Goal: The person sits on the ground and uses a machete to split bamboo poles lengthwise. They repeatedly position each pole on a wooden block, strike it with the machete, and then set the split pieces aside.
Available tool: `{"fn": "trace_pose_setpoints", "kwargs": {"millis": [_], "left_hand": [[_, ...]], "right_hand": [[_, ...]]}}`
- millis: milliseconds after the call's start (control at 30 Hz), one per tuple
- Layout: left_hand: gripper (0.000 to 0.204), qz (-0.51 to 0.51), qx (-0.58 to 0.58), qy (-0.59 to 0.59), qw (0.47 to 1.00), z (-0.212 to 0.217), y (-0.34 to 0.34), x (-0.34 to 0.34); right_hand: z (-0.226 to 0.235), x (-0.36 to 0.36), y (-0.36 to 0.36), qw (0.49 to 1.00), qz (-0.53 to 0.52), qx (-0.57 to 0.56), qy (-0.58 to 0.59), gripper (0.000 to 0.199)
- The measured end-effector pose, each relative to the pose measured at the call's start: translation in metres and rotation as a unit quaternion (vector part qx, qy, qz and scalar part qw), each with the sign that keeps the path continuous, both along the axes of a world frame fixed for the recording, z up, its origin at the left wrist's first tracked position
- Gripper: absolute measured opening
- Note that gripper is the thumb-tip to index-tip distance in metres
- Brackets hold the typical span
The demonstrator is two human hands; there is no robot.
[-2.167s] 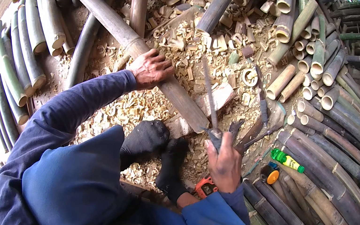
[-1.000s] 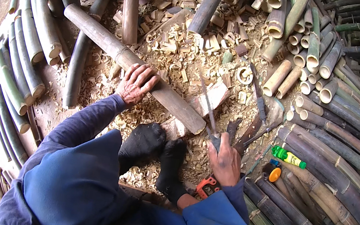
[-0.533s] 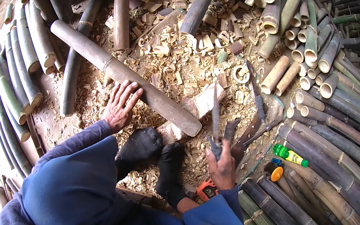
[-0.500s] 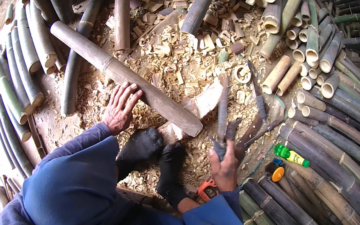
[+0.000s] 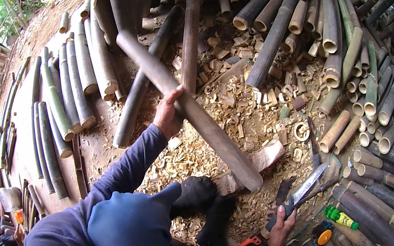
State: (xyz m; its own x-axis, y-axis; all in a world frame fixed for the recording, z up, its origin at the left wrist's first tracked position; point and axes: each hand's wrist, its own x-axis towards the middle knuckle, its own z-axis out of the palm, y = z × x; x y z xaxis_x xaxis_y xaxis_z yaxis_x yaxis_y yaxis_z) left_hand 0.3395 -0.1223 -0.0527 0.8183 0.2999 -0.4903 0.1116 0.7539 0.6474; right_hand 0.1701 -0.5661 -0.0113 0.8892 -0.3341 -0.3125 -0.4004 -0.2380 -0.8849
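Observation:
A brown bamboo pole [image 5: 217, 139] slants across the middle, its near right end by a split block of wood [image 5: 268, 154]. Around the pole's middle my left hand [image 5: 169, 114] is closed, thumb over the top. My right hand [image 5: 282, 225] grips the dark handle of a machete [image 5: 310, 180], whose bright blade points up and away over the ground at the right. Just below that hand is an orange handle [image 5: 249, 244], its other end hidden. My dark-covered feet [image 5: 195, 196] stand between the hands, near the block.
Wood chips and shavings [image 5: 203, 150] cover the ground. Bamboo poles lie in rows at left [image 5: 63, 95] and right [image 5: 372, 225], with more at the back [image 5: 274, 37]. A green bottle [image 5: 341, 217] and a round orange object [image 5: 325, 237] lie at right. Another person [image 5: 6, 236] is at lower left.
My left hand has gone from lying spread against the pole to gripping it. The machete blade has swung rightward and now shows its bright flat side. The whole view has shifted left.

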Motion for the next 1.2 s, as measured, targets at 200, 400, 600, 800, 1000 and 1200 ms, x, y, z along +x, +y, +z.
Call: {"fn": "trace_pose_setpoints", "kwargs": {"millis": [200,400,600,800,1000,1200], "left_hand": [[0.041,-0.202,0.291,-0.169,0.92,0.157,-0.048,0.086],[0.048,-0.41,0.736,-0.164,0.514,0.169,-0.102,0.074],[0.054,-0.467,0.835,-0.214,0.199,0.043,-0.056,0.025],[0.047,-0.495,0.808,-0.211,0.241,0.015,0.009,0.022],[0.071,-0.435,0.847,-0.207,0.223,0.004,0.028,0.022],[0.075,-0.585,0.759,-0.192,0.209,0.029,-0.037,0.027]], "right_hand": [[0.007,0.01,-0.006,0.984,-0.111,0.142,0.009,0.033],[0.009,0.014,-0.003,0.968,-0.189,0.164,0.002,0.035],[0.031,0.008,-0.001,0.97,-0.122,0.191,0.093,0.035],[0.006,-0.003,0.005,0.989,0.072,0.059,0.118,0.037],[0.013,-0.002,0.034,0.931,0.269,-0.244,0.029,0.045],[0.032,0.0,0.045,0.908,0.296,-0.294,0.034,0.048]]}}
